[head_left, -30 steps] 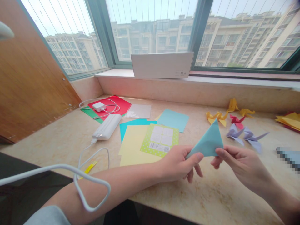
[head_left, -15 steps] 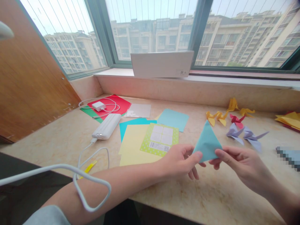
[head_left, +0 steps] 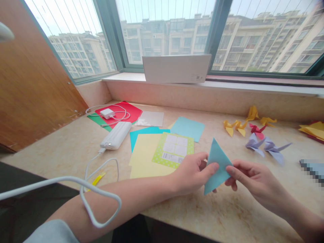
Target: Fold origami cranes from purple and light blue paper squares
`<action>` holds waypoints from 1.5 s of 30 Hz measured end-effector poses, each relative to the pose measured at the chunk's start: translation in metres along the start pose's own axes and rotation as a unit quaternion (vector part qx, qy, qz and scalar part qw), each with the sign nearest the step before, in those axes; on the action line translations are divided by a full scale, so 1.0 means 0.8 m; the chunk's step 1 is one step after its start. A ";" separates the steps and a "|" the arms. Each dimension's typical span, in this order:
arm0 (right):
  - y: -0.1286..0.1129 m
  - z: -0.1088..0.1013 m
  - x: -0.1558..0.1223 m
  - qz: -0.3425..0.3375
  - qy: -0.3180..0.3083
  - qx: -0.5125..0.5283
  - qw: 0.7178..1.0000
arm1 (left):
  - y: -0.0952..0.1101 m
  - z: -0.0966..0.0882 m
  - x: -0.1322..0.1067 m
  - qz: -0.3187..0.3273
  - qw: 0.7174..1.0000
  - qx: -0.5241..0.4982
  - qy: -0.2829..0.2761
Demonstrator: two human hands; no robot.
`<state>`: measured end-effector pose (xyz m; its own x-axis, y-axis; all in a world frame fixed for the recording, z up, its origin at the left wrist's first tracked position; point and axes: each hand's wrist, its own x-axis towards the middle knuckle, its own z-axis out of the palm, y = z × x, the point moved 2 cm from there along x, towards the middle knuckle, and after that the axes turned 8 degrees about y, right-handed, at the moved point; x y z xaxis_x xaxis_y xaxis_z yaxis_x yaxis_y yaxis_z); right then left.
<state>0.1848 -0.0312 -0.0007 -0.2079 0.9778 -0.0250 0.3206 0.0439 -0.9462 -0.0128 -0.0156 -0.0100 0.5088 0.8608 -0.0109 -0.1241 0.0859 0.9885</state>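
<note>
A light-blue sheet of origami paper [head_left: 217,168], folded into a triangle, is held up over the front of the stone counter [head_left: 217,216]. My left hand [head_left: 194,172] pinches its left side, with the thumb on the near face and the other fingers partly hidden behind. At the triangle's right corner, my right hand [head_left: 249,177] grips the paper between thumb and fingers. Beyond my right hand lie finished paper cranes: two lilac cranes [head_left: 274,150], a red crane [head_left: 257,130] and several yellow cranes [head_left: 240,127].
Yellow sheets [head_left: 141,158], a green dotted packet [head_left: 155,157] and a light-blue sheet [head_left: 188,128] lie left of my hands. A white power bank [head_left: 116,135] and a cable [head_left: 101,221] are further left. Folded yellow paper [head_left: 312,130] sits at the right edge.
The blue triangle has turned in my hands and shifted slightly left, with one corner now pointing down. My right hand has moved a little left with it.
</note>
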 end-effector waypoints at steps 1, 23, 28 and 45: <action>-0.001 0.001 0.000 0.004 0.004 0.002 1.000 | 0.000 0.000 0.000 0.000 1.000 0.005 0.000; 0.013 -0.016 0.009 -0.027 0.048 0.082 0.995 | 0.010 0.001 0.002 0.021 0.996 -0.076 -0.031; 0.013 -0.021 0.010 -0.070 0.046 0.134 0.987 | 0.008 0.003 0.002 0.029 0.990 -0.129 -0.058; 0.002 -0.023 0.009 -0.144 0.123 -0.013 0.982 | 0.004 -0.002 0.007 -0.012 0.992 -0.122 0.005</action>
<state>0.2008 -0.0207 0.0036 -0.0645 0.9438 0.3243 0.3045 0.3280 -0.8942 -0.0118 -0.0099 -0.0068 0.5052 0.8623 -0.0363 -0.3154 0.2236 0.9223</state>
